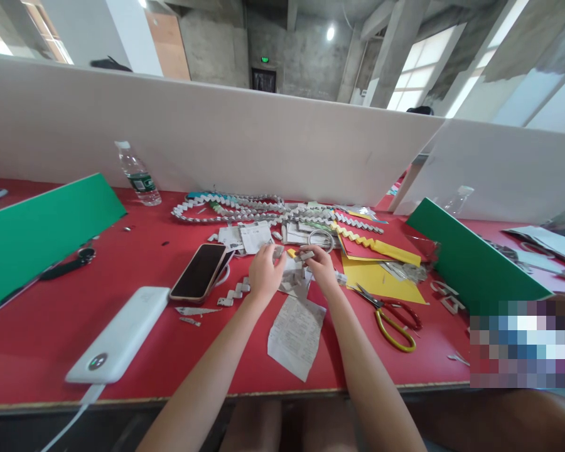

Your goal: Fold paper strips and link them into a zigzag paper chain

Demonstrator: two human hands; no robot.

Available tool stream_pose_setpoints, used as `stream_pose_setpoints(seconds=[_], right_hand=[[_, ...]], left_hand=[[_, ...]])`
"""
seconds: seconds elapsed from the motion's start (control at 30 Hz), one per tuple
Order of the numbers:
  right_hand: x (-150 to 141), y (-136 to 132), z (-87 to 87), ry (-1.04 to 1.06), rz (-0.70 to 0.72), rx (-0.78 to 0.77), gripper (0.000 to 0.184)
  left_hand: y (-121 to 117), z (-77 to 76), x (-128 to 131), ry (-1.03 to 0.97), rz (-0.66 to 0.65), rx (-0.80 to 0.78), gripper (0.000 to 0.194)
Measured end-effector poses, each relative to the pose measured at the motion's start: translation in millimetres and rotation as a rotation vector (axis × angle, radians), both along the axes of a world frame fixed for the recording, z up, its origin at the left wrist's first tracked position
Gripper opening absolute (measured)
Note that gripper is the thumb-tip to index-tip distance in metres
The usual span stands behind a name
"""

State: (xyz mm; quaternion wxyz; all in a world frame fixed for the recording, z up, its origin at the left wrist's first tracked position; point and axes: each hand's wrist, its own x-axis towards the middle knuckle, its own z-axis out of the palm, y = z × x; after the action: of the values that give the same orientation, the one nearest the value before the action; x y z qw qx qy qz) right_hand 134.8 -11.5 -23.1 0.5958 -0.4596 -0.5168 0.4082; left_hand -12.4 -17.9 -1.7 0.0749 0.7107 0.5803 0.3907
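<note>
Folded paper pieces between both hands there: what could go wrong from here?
The small folded paper piece, pinched between left hand and right hand, could slip into the loose scraps beneath. The scissors lie close beside the right forearm, which might catch them. The power bank sits near the table edge, its cable hanging over.

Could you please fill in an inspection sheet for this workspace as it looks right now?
Surface: red tabletop, bounded behind by white partition boards.
Job's things: small folded grey paper piece pinched between both hands; long zigzag chains of folded paper behind them; printed white receipt in front.
Clutter: black smartphone, white power bank, clear plastic water bottle, yellow paper sheets, red-and-yellow-handled scissors, green boards at both sides.
Hands: left hand and right hand both closed on the paper piece.
Cables: white cable from the power bank, over the table edge.
Surroundings: concrete hall, bright windows.
</note>
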Motion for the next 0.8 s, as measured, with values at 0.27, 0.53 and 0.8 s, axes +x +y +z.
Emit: stream_pose_setpoints(seconds=[0.27,0.53,0.8], right_hand=[[3.5,3.5,-1.7,0.139,-0.089,-0.130,0.020],[-1.8,-0.9,1.6,0.209,0.166,-0.140,0.014],[-3.6,-8.9,7.3,0.187,0.320,-0.206,0.024]], left_hand=[[-0.9,-1.3,2.2,0.089,0.000,-0.112,0.020],[-4.3,-2.3,5.3,0.109,-0.171,-0.112,0.025],[1.1,-5.8,3.6,0.079,-0.067,-0.188,0.019]])
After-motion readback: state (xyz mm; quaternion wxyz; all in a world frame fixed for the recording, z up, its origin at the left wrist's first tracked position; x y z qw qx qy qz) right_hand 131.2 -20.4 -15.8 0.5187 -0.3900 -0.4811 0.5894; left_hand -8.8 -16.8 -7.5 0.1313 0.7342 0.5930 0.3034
